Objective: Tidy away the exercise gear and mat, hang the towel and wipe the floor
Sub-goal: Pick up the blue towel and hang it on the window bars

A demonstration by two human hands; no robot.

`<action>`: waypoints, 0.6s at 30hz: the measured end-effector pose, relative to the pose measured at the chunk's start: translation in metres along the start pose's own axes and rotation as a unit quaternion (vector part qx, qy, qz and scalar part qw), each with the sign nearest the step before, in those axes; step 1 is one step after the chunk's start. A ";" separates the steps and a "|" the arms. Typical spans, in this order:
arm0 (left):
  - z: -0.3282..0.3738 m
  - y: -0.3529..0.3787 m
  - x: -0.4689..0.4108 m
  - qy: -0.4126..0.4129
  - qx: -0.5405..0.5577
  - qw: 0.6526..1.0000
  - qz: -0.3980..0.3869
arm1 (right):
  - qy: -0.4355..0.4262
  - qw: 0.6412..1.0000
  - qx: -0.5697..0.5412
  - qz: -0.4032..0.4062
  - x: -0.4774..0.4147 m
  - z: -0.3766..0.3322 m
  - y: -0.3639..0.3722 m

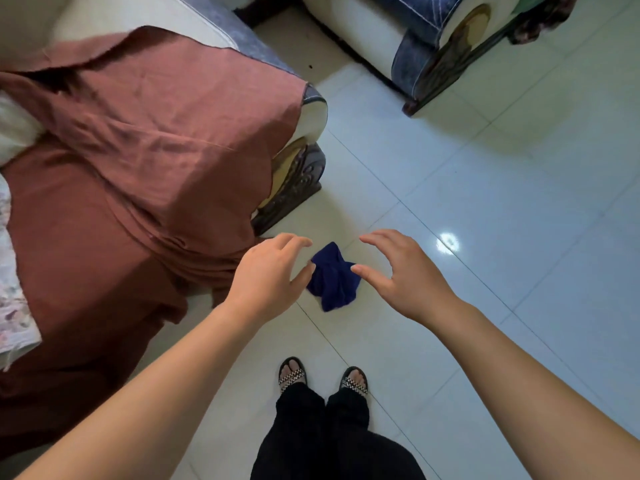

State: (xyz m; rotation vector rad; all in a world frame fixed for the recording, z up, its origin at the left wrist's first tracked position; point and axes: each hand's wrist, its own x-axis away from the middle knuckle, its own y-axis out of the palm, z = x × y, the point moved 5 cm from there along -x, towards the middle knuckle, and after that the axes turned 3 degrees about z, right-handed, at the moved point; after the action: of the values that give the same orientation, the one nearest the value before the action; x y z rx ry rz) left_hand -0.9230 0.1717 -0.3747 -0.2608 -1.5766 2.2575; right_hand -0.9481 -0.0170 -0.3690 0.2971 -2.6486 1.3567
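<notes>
Dark blue crumpled cloth [334,277], small and soft: lies heaped on the pale glossy tiled floor [485,220], near the carved foot of the sofa draped in rust-brown fabric [138,150], ahead of the person's feet. Towel or wiping rag, cannot tell which. Left hand [268,271]: fingers spread, loosely curved, holding nothing, poised at one side of the heap. Right hand [401,275]: likewise, at the opposite side. Step in hand, by judgement: the pick-up. Advice: bend low, gather the bundle from both sides, lift so no corner drags
</notes>
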 end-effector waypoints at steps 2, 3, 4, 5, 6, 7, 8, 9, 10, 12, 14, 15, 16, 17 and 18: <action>-0.021 0.043 -0.016 -0.005 0.006 1.000 -0.015 | 0.011 1.000 0.001 -0.003 -0.021 0.030 0.034; -0.031 0.067 -0.024 -0.008 0.012 1.000 -0.022 | 0.016 1.000 0.001 -0.006 -0.032 0.045 0.053; -0.042 0.090 -0.031 -0.009 0.020 0.999 -0.028 | 0.023 1.000 -0.001 -0.009 -0.042 0.061 0.073; -0.052 0.116 -0.038 -0.008 0.025 0.999 -0.033 | 0.029 0.999 -0.005 -0.013 -0.052 0.078 0.094; -0.063 0.141 -0.044 -0.004 0.029 0.999 -0.038 | 0.036 0.999 -0.009 -0.015 -0.061 0.096 0.116; -0.073 0.168 -0.050 -0.001 0.032 0.999 -0.042 | 0.042 0.999 -0.013 -0.017 -0.071 0.113 0.138; -0.083 0.195 -0.056 0.002 0.031 0.998 -0.048 | 0.045 0.999 -0.015 -0.018 -0.080 0.130 0.160; -0.093 0.221 -0.061 0.006 0.028 0.998 -0.053 | 0.047 0.999 -0.014 -0.018 -0.089 0.147 0.182; -0.103 0.248 -0.065 0.008 0.023 0.998 -0.059 | 0.047 0.999 -0.012 -0.019 -0.099 0.164 0.203; -0.123 0.301 -0.072 -0.001 0.027 0.997 -0.074 | 0.046 0.999 -0.005 -0.026 -0.116 0.196 0.246; -0.139 0.352 -0.079 -0.006 0.045 0.995 -0.091 | 0.040 0.999 -0.002 -0.034 -0.132 0.226 0.286; -0.147 0.376 -0.082 -0.005 0.053 0.994 -0.098 | 0.036 0.999 -0.001 -0.038 -0.139 0.240 0.305; -0.154 0.399 -0.087 -0.004 0.061 0.993 -0.104 | 0.034 0.998 0.000 -0.043 -0.146 0.253 0.323; -0.161 0.420 -0.091 -0.004 0.067 0.992 -0.109 | 0.032 0.998 0.000 -0.048 -0.152 0.267 0.340; -0.168 0.441 -0.096 -0.005 0.069 0.991 -0.117 | 0.030 0.998 0.001 -0.052 -0.158 0.281 0.356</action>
State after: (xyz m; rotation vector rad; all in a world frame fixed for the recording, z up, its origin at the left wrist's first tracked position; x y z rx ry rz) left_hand -0.8616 0.1448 -0.8513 -0.0258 -1.3678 2.1741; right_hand -0.8940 -0.0258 -0.8457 0.3818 -2.5442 1.3163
